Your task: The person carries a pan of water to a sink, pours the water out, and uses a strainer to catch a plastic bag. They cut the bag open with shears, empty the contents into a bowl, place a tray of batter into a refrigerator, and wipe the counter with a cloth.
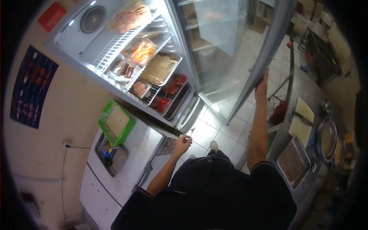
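A tall lit refrigerator stands open, its glass door (218, 50) swung out to the right. My right hand (262, 85) is closed on the outer edge of that door. My left hand (183, 144) hangs low in front of the refrigerator, fingers curled; whether anything small is in them I cannot make out. On the wire shelves are a bag of meat (132, 19), a bag with orange food (143, 51), a metal tray (161, 69) of pale food, a small container of minced food (140, 88) and red packages (163, 105).
At left, a white chest freezer (134, 153) bears a green tub (130, 128) and a metal tray (122, 161). The right counter (285, 136) holds cutting boards (300, 130), a knife, a baking tray (294, 163) and round pans (328, 140). Tiled floor lies between.
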Demonstrator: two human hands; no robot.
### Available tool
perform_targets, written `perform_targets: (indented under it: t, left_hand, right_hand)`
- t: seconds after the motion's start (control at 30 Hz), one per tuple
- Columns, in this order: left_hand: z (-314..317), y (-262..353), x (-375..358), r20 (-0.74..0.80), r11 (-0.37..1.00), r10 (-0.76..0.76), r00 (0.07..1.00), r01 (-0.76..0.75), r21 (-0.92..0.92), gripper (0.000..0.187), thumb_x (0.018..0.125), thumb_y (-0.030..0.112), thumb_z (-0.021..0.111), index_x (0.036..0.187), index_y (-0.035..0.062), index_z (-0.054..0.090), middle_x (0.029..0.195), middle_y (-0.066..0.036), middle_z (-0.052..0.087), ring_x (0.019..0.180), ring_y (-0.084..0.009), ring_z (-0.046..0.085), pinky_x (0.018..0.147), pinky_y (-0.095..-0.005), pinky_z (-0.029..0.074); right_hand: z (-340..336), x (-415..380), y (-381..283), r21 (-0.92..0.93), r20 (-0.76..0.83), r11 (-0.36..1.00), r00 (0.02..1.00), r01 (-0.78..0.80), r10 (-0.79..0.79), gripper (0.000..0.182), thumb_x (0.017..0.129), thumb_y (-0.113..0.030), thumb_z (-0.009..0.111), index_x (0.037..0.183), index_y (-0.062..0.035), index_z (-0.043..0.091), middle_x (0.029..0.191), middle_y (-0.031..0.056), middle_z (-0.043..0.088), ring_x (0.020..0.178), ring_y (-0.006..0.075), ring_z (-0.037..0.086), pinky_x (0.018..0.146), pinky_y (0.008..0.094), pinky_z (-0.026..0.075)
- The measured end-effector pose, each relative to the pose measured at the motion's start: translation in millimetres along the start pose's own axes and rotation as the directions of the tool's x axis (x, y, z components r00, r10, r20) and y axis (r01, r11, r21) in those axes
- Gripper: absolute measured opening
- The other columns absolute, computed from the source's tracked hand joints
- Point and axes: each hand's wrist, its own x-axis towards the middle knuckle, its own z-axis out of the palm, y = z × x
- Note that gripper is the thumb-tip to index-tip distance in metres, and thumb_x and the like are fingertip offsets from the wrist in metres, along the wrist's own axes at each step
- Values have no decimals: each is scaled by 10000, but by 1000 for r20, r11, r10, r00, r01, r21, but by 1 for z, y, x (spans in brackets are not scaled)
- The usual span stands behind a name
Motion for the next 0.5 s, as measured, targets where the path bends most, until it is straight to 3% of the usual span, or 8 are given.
perform_targets:
  t: [0.07,0.13,0.17,0.2,0.23,0.3,0.37,0.5]
  left_hand:
    - [-10,-82,-17,-115,988,33,993,-15,153,303,885,280,654,963,-12,673,831,-164,711,715,-226,696,668,-333,537]
    - [-28,-121,-54,-186,959,-21,982,73,275,368,850,344,649,925,-13,688,844,-198,703,751,-310,698,709,-390,533]
    - [-32,-186,-66,-266,863,68,962,77,499,351,838,323,650,914,-17,691,806,-188,701,697,-273,695,680,-381,537]
    - [-42,-189,-89,-184,917,-311,932,345,200,323,835,295,631,910,-14,688,779,-154,697,620,-239,673,619,-371,533]
    - [-43,-233,-109,-209,877,-478,853,475,-65,292,843,271,599,917,-2,674,774,-128,686,543,-214,630,548,-364,514]
    - [-50,-308,-157,-167,691,-712,682,638,-340,288,851,264,584,911,-9,650,779,-134,670,579,-217,625,532,-366,502]
    - [-48,-328,-221,-85,753,-628,773,577,-315,289,851,256,582,933,-17,632,832,-144,666,648,-232,634,547,-362,499]
    - [-57,-334,-259,24,848,-504,863,489,207,294,855,258,582,978,-7,613,867,-145,665,669,-237,636,559,-362,499]
  right_hand:
    - [-13,-2,10,-21,111,999,993,-38,40,646,1012,-571,310,1306,-33,514,1176,102,615,1103,205,555,1012,338,368]
    - [13,-32,10,-18,-14,1000,1000,5,-6,641,1014,-561,325,1302,-21,516,1205,92,599,1127,190,539,1009,332,369]
    - [23,-47,10,-44,-19,999,1000,0,-1,612,1053,-450,294,1337,61,477,1248,117,589,1153,201,542,1028,317,383]
    - [25,-54,28,-36,15,996,997,81,-80,577,1054,-404,328,1371,64,443,1349,129,535,1258,209,476,1085,329,328]
    - [14,-61,47,-88,144,996,989,35,-22,618,1038,-488,337,1378,16,444,1292,65,547,1202,165,471,1056,316,307]
    - [64,-108,47,-157,101,979,988,129,-114,490,1051,-314,382,1376,50,433,1267,105,569,1168,186,512,1035,312,364]
    - [106,-140,59,-193,116,976,990,100,-78,317,1001,-203,517,1261,-23,530,1116,75,598,1058,147,550,927,304,444]
    - [199,-188,67,-361,367,869,908,338,-201,369,889,-211,688,1197,-41,579,1102,81,619,1023,185,591,908,332,465]
